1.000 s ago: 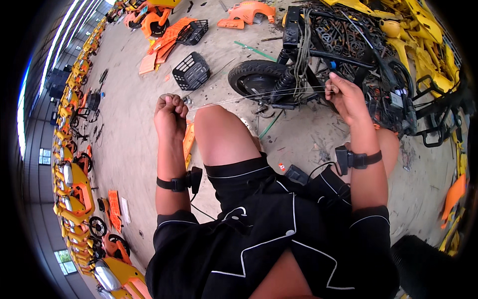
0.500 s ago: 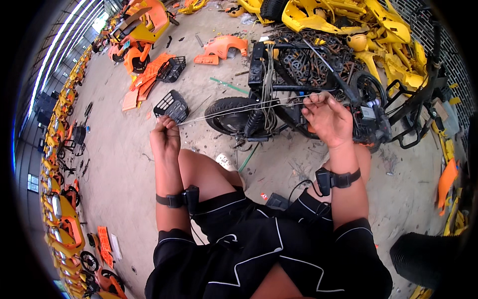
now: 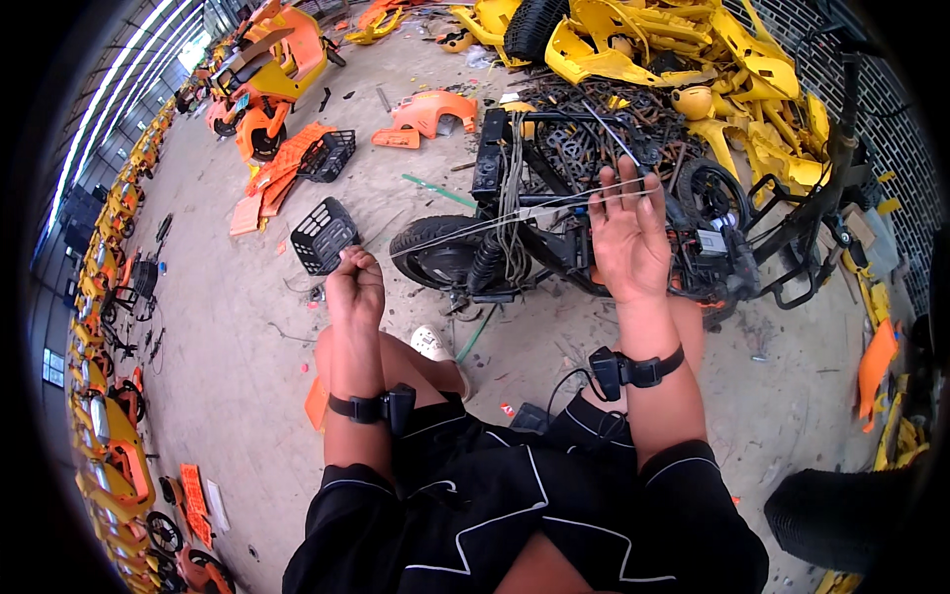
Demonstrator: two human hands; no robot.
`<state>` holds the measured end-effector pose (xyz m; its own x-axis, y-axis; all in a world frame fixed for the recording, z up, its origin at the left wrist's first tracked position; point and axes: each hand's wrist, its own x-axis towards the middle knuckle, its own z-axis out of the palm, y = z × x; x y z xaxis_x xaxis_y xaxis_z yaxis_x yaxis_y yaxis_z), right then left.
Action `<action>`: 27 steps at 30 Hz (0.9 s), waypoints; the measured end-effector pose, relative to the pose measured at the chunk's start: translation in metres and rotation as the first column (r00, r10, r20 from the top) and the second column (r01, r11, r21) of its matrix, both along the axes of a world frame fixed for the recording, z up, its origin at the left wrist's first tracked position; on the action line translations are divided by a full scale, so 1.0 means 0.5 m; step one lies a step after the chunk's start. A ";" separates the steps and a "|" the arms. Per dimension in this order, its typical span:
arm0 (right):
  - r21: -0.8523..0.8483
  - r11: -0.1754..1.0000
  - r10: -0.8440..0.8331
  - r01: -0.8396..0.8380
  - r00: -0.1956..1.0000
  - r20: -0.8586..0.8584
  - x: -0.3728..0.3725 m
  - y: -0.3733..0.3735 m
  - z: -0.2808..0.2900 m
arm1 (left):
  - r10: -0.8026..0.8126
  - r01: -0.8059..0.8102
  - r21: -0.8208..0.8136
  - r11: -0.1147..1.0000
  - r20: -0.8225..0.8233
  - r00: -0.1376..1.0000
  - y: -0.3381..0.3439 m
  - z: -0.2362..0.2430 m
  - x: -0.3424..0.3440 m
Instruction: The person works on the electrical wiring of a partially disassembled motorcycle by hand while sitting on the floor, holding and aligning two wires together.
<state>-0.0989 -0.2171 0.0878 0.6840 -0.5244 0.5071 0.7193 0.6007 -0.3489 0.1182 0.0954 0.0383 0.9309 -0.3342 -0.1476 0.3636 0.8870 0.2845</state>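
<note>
Thin pale cord (image 3: 559,202) is stretched in a couple of strands between my hands, slanting up to the right. My left hand (image 3: 356,289) is closed in a pinch on its left end, beside a black plastic basket on the floor. My right hand (image 3: 631,243) is raised with its fingers stretched out, and the strands cross the fingers. Behind the cord lies a stripped black scooter frame (image 3: 564,247) with its wheel (image 3: 431,259) at the left. A grey bundle of similar cord (image 3: 516,203) hangs over the frame.
Black baskets (image 3: 325,236) and orange panels (image 3: 427,114) lie on the concrete floor. Rusty metal parts (image 3: 564,124) and yellow body panels (image 3: 683,40) are heaped beyond the frame. Rows of scooters (image 3: 109,436) line the left side. A black ribbed object (image 3: 841,515) is at lower right.
My right hand's fingers have straightened from a curled pinch, with the strands now across them. My left hand keeps its pinch and appears lower, as the view has shifted slightly.
</note>
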 end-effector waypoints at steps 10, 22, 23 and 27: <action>0.261 0.959 0.128 -0.114 0.991 -0.039 0.002 -0.014 0.002 | -0.014 0.014 0.005 1.000 -0.033 0.999 0.001 -0.049 -0.025; 0.103 0.993 0.073 -0.062 0.992 -0.107 -0.011 0.027 0.032 | -0.072 0.075 -0.054 0.996 0.059 0.996 -0.012 -0.040 -0.079; 0.067 0.996 0.067 -0.060 0.992 -0.104 -0.013 0.032 0.038 | -0.085 0.089 -0.066 0.994 0.059 0.995 -0.020 -0.028 -0.092; -0.041 0.999 0.032 -0.036 0.996 -0.086 -0.015 0.032 0.045 | -0.089 0.090 -0.023 0.996 0.066 0.994 -0.030 -0.009 -0.117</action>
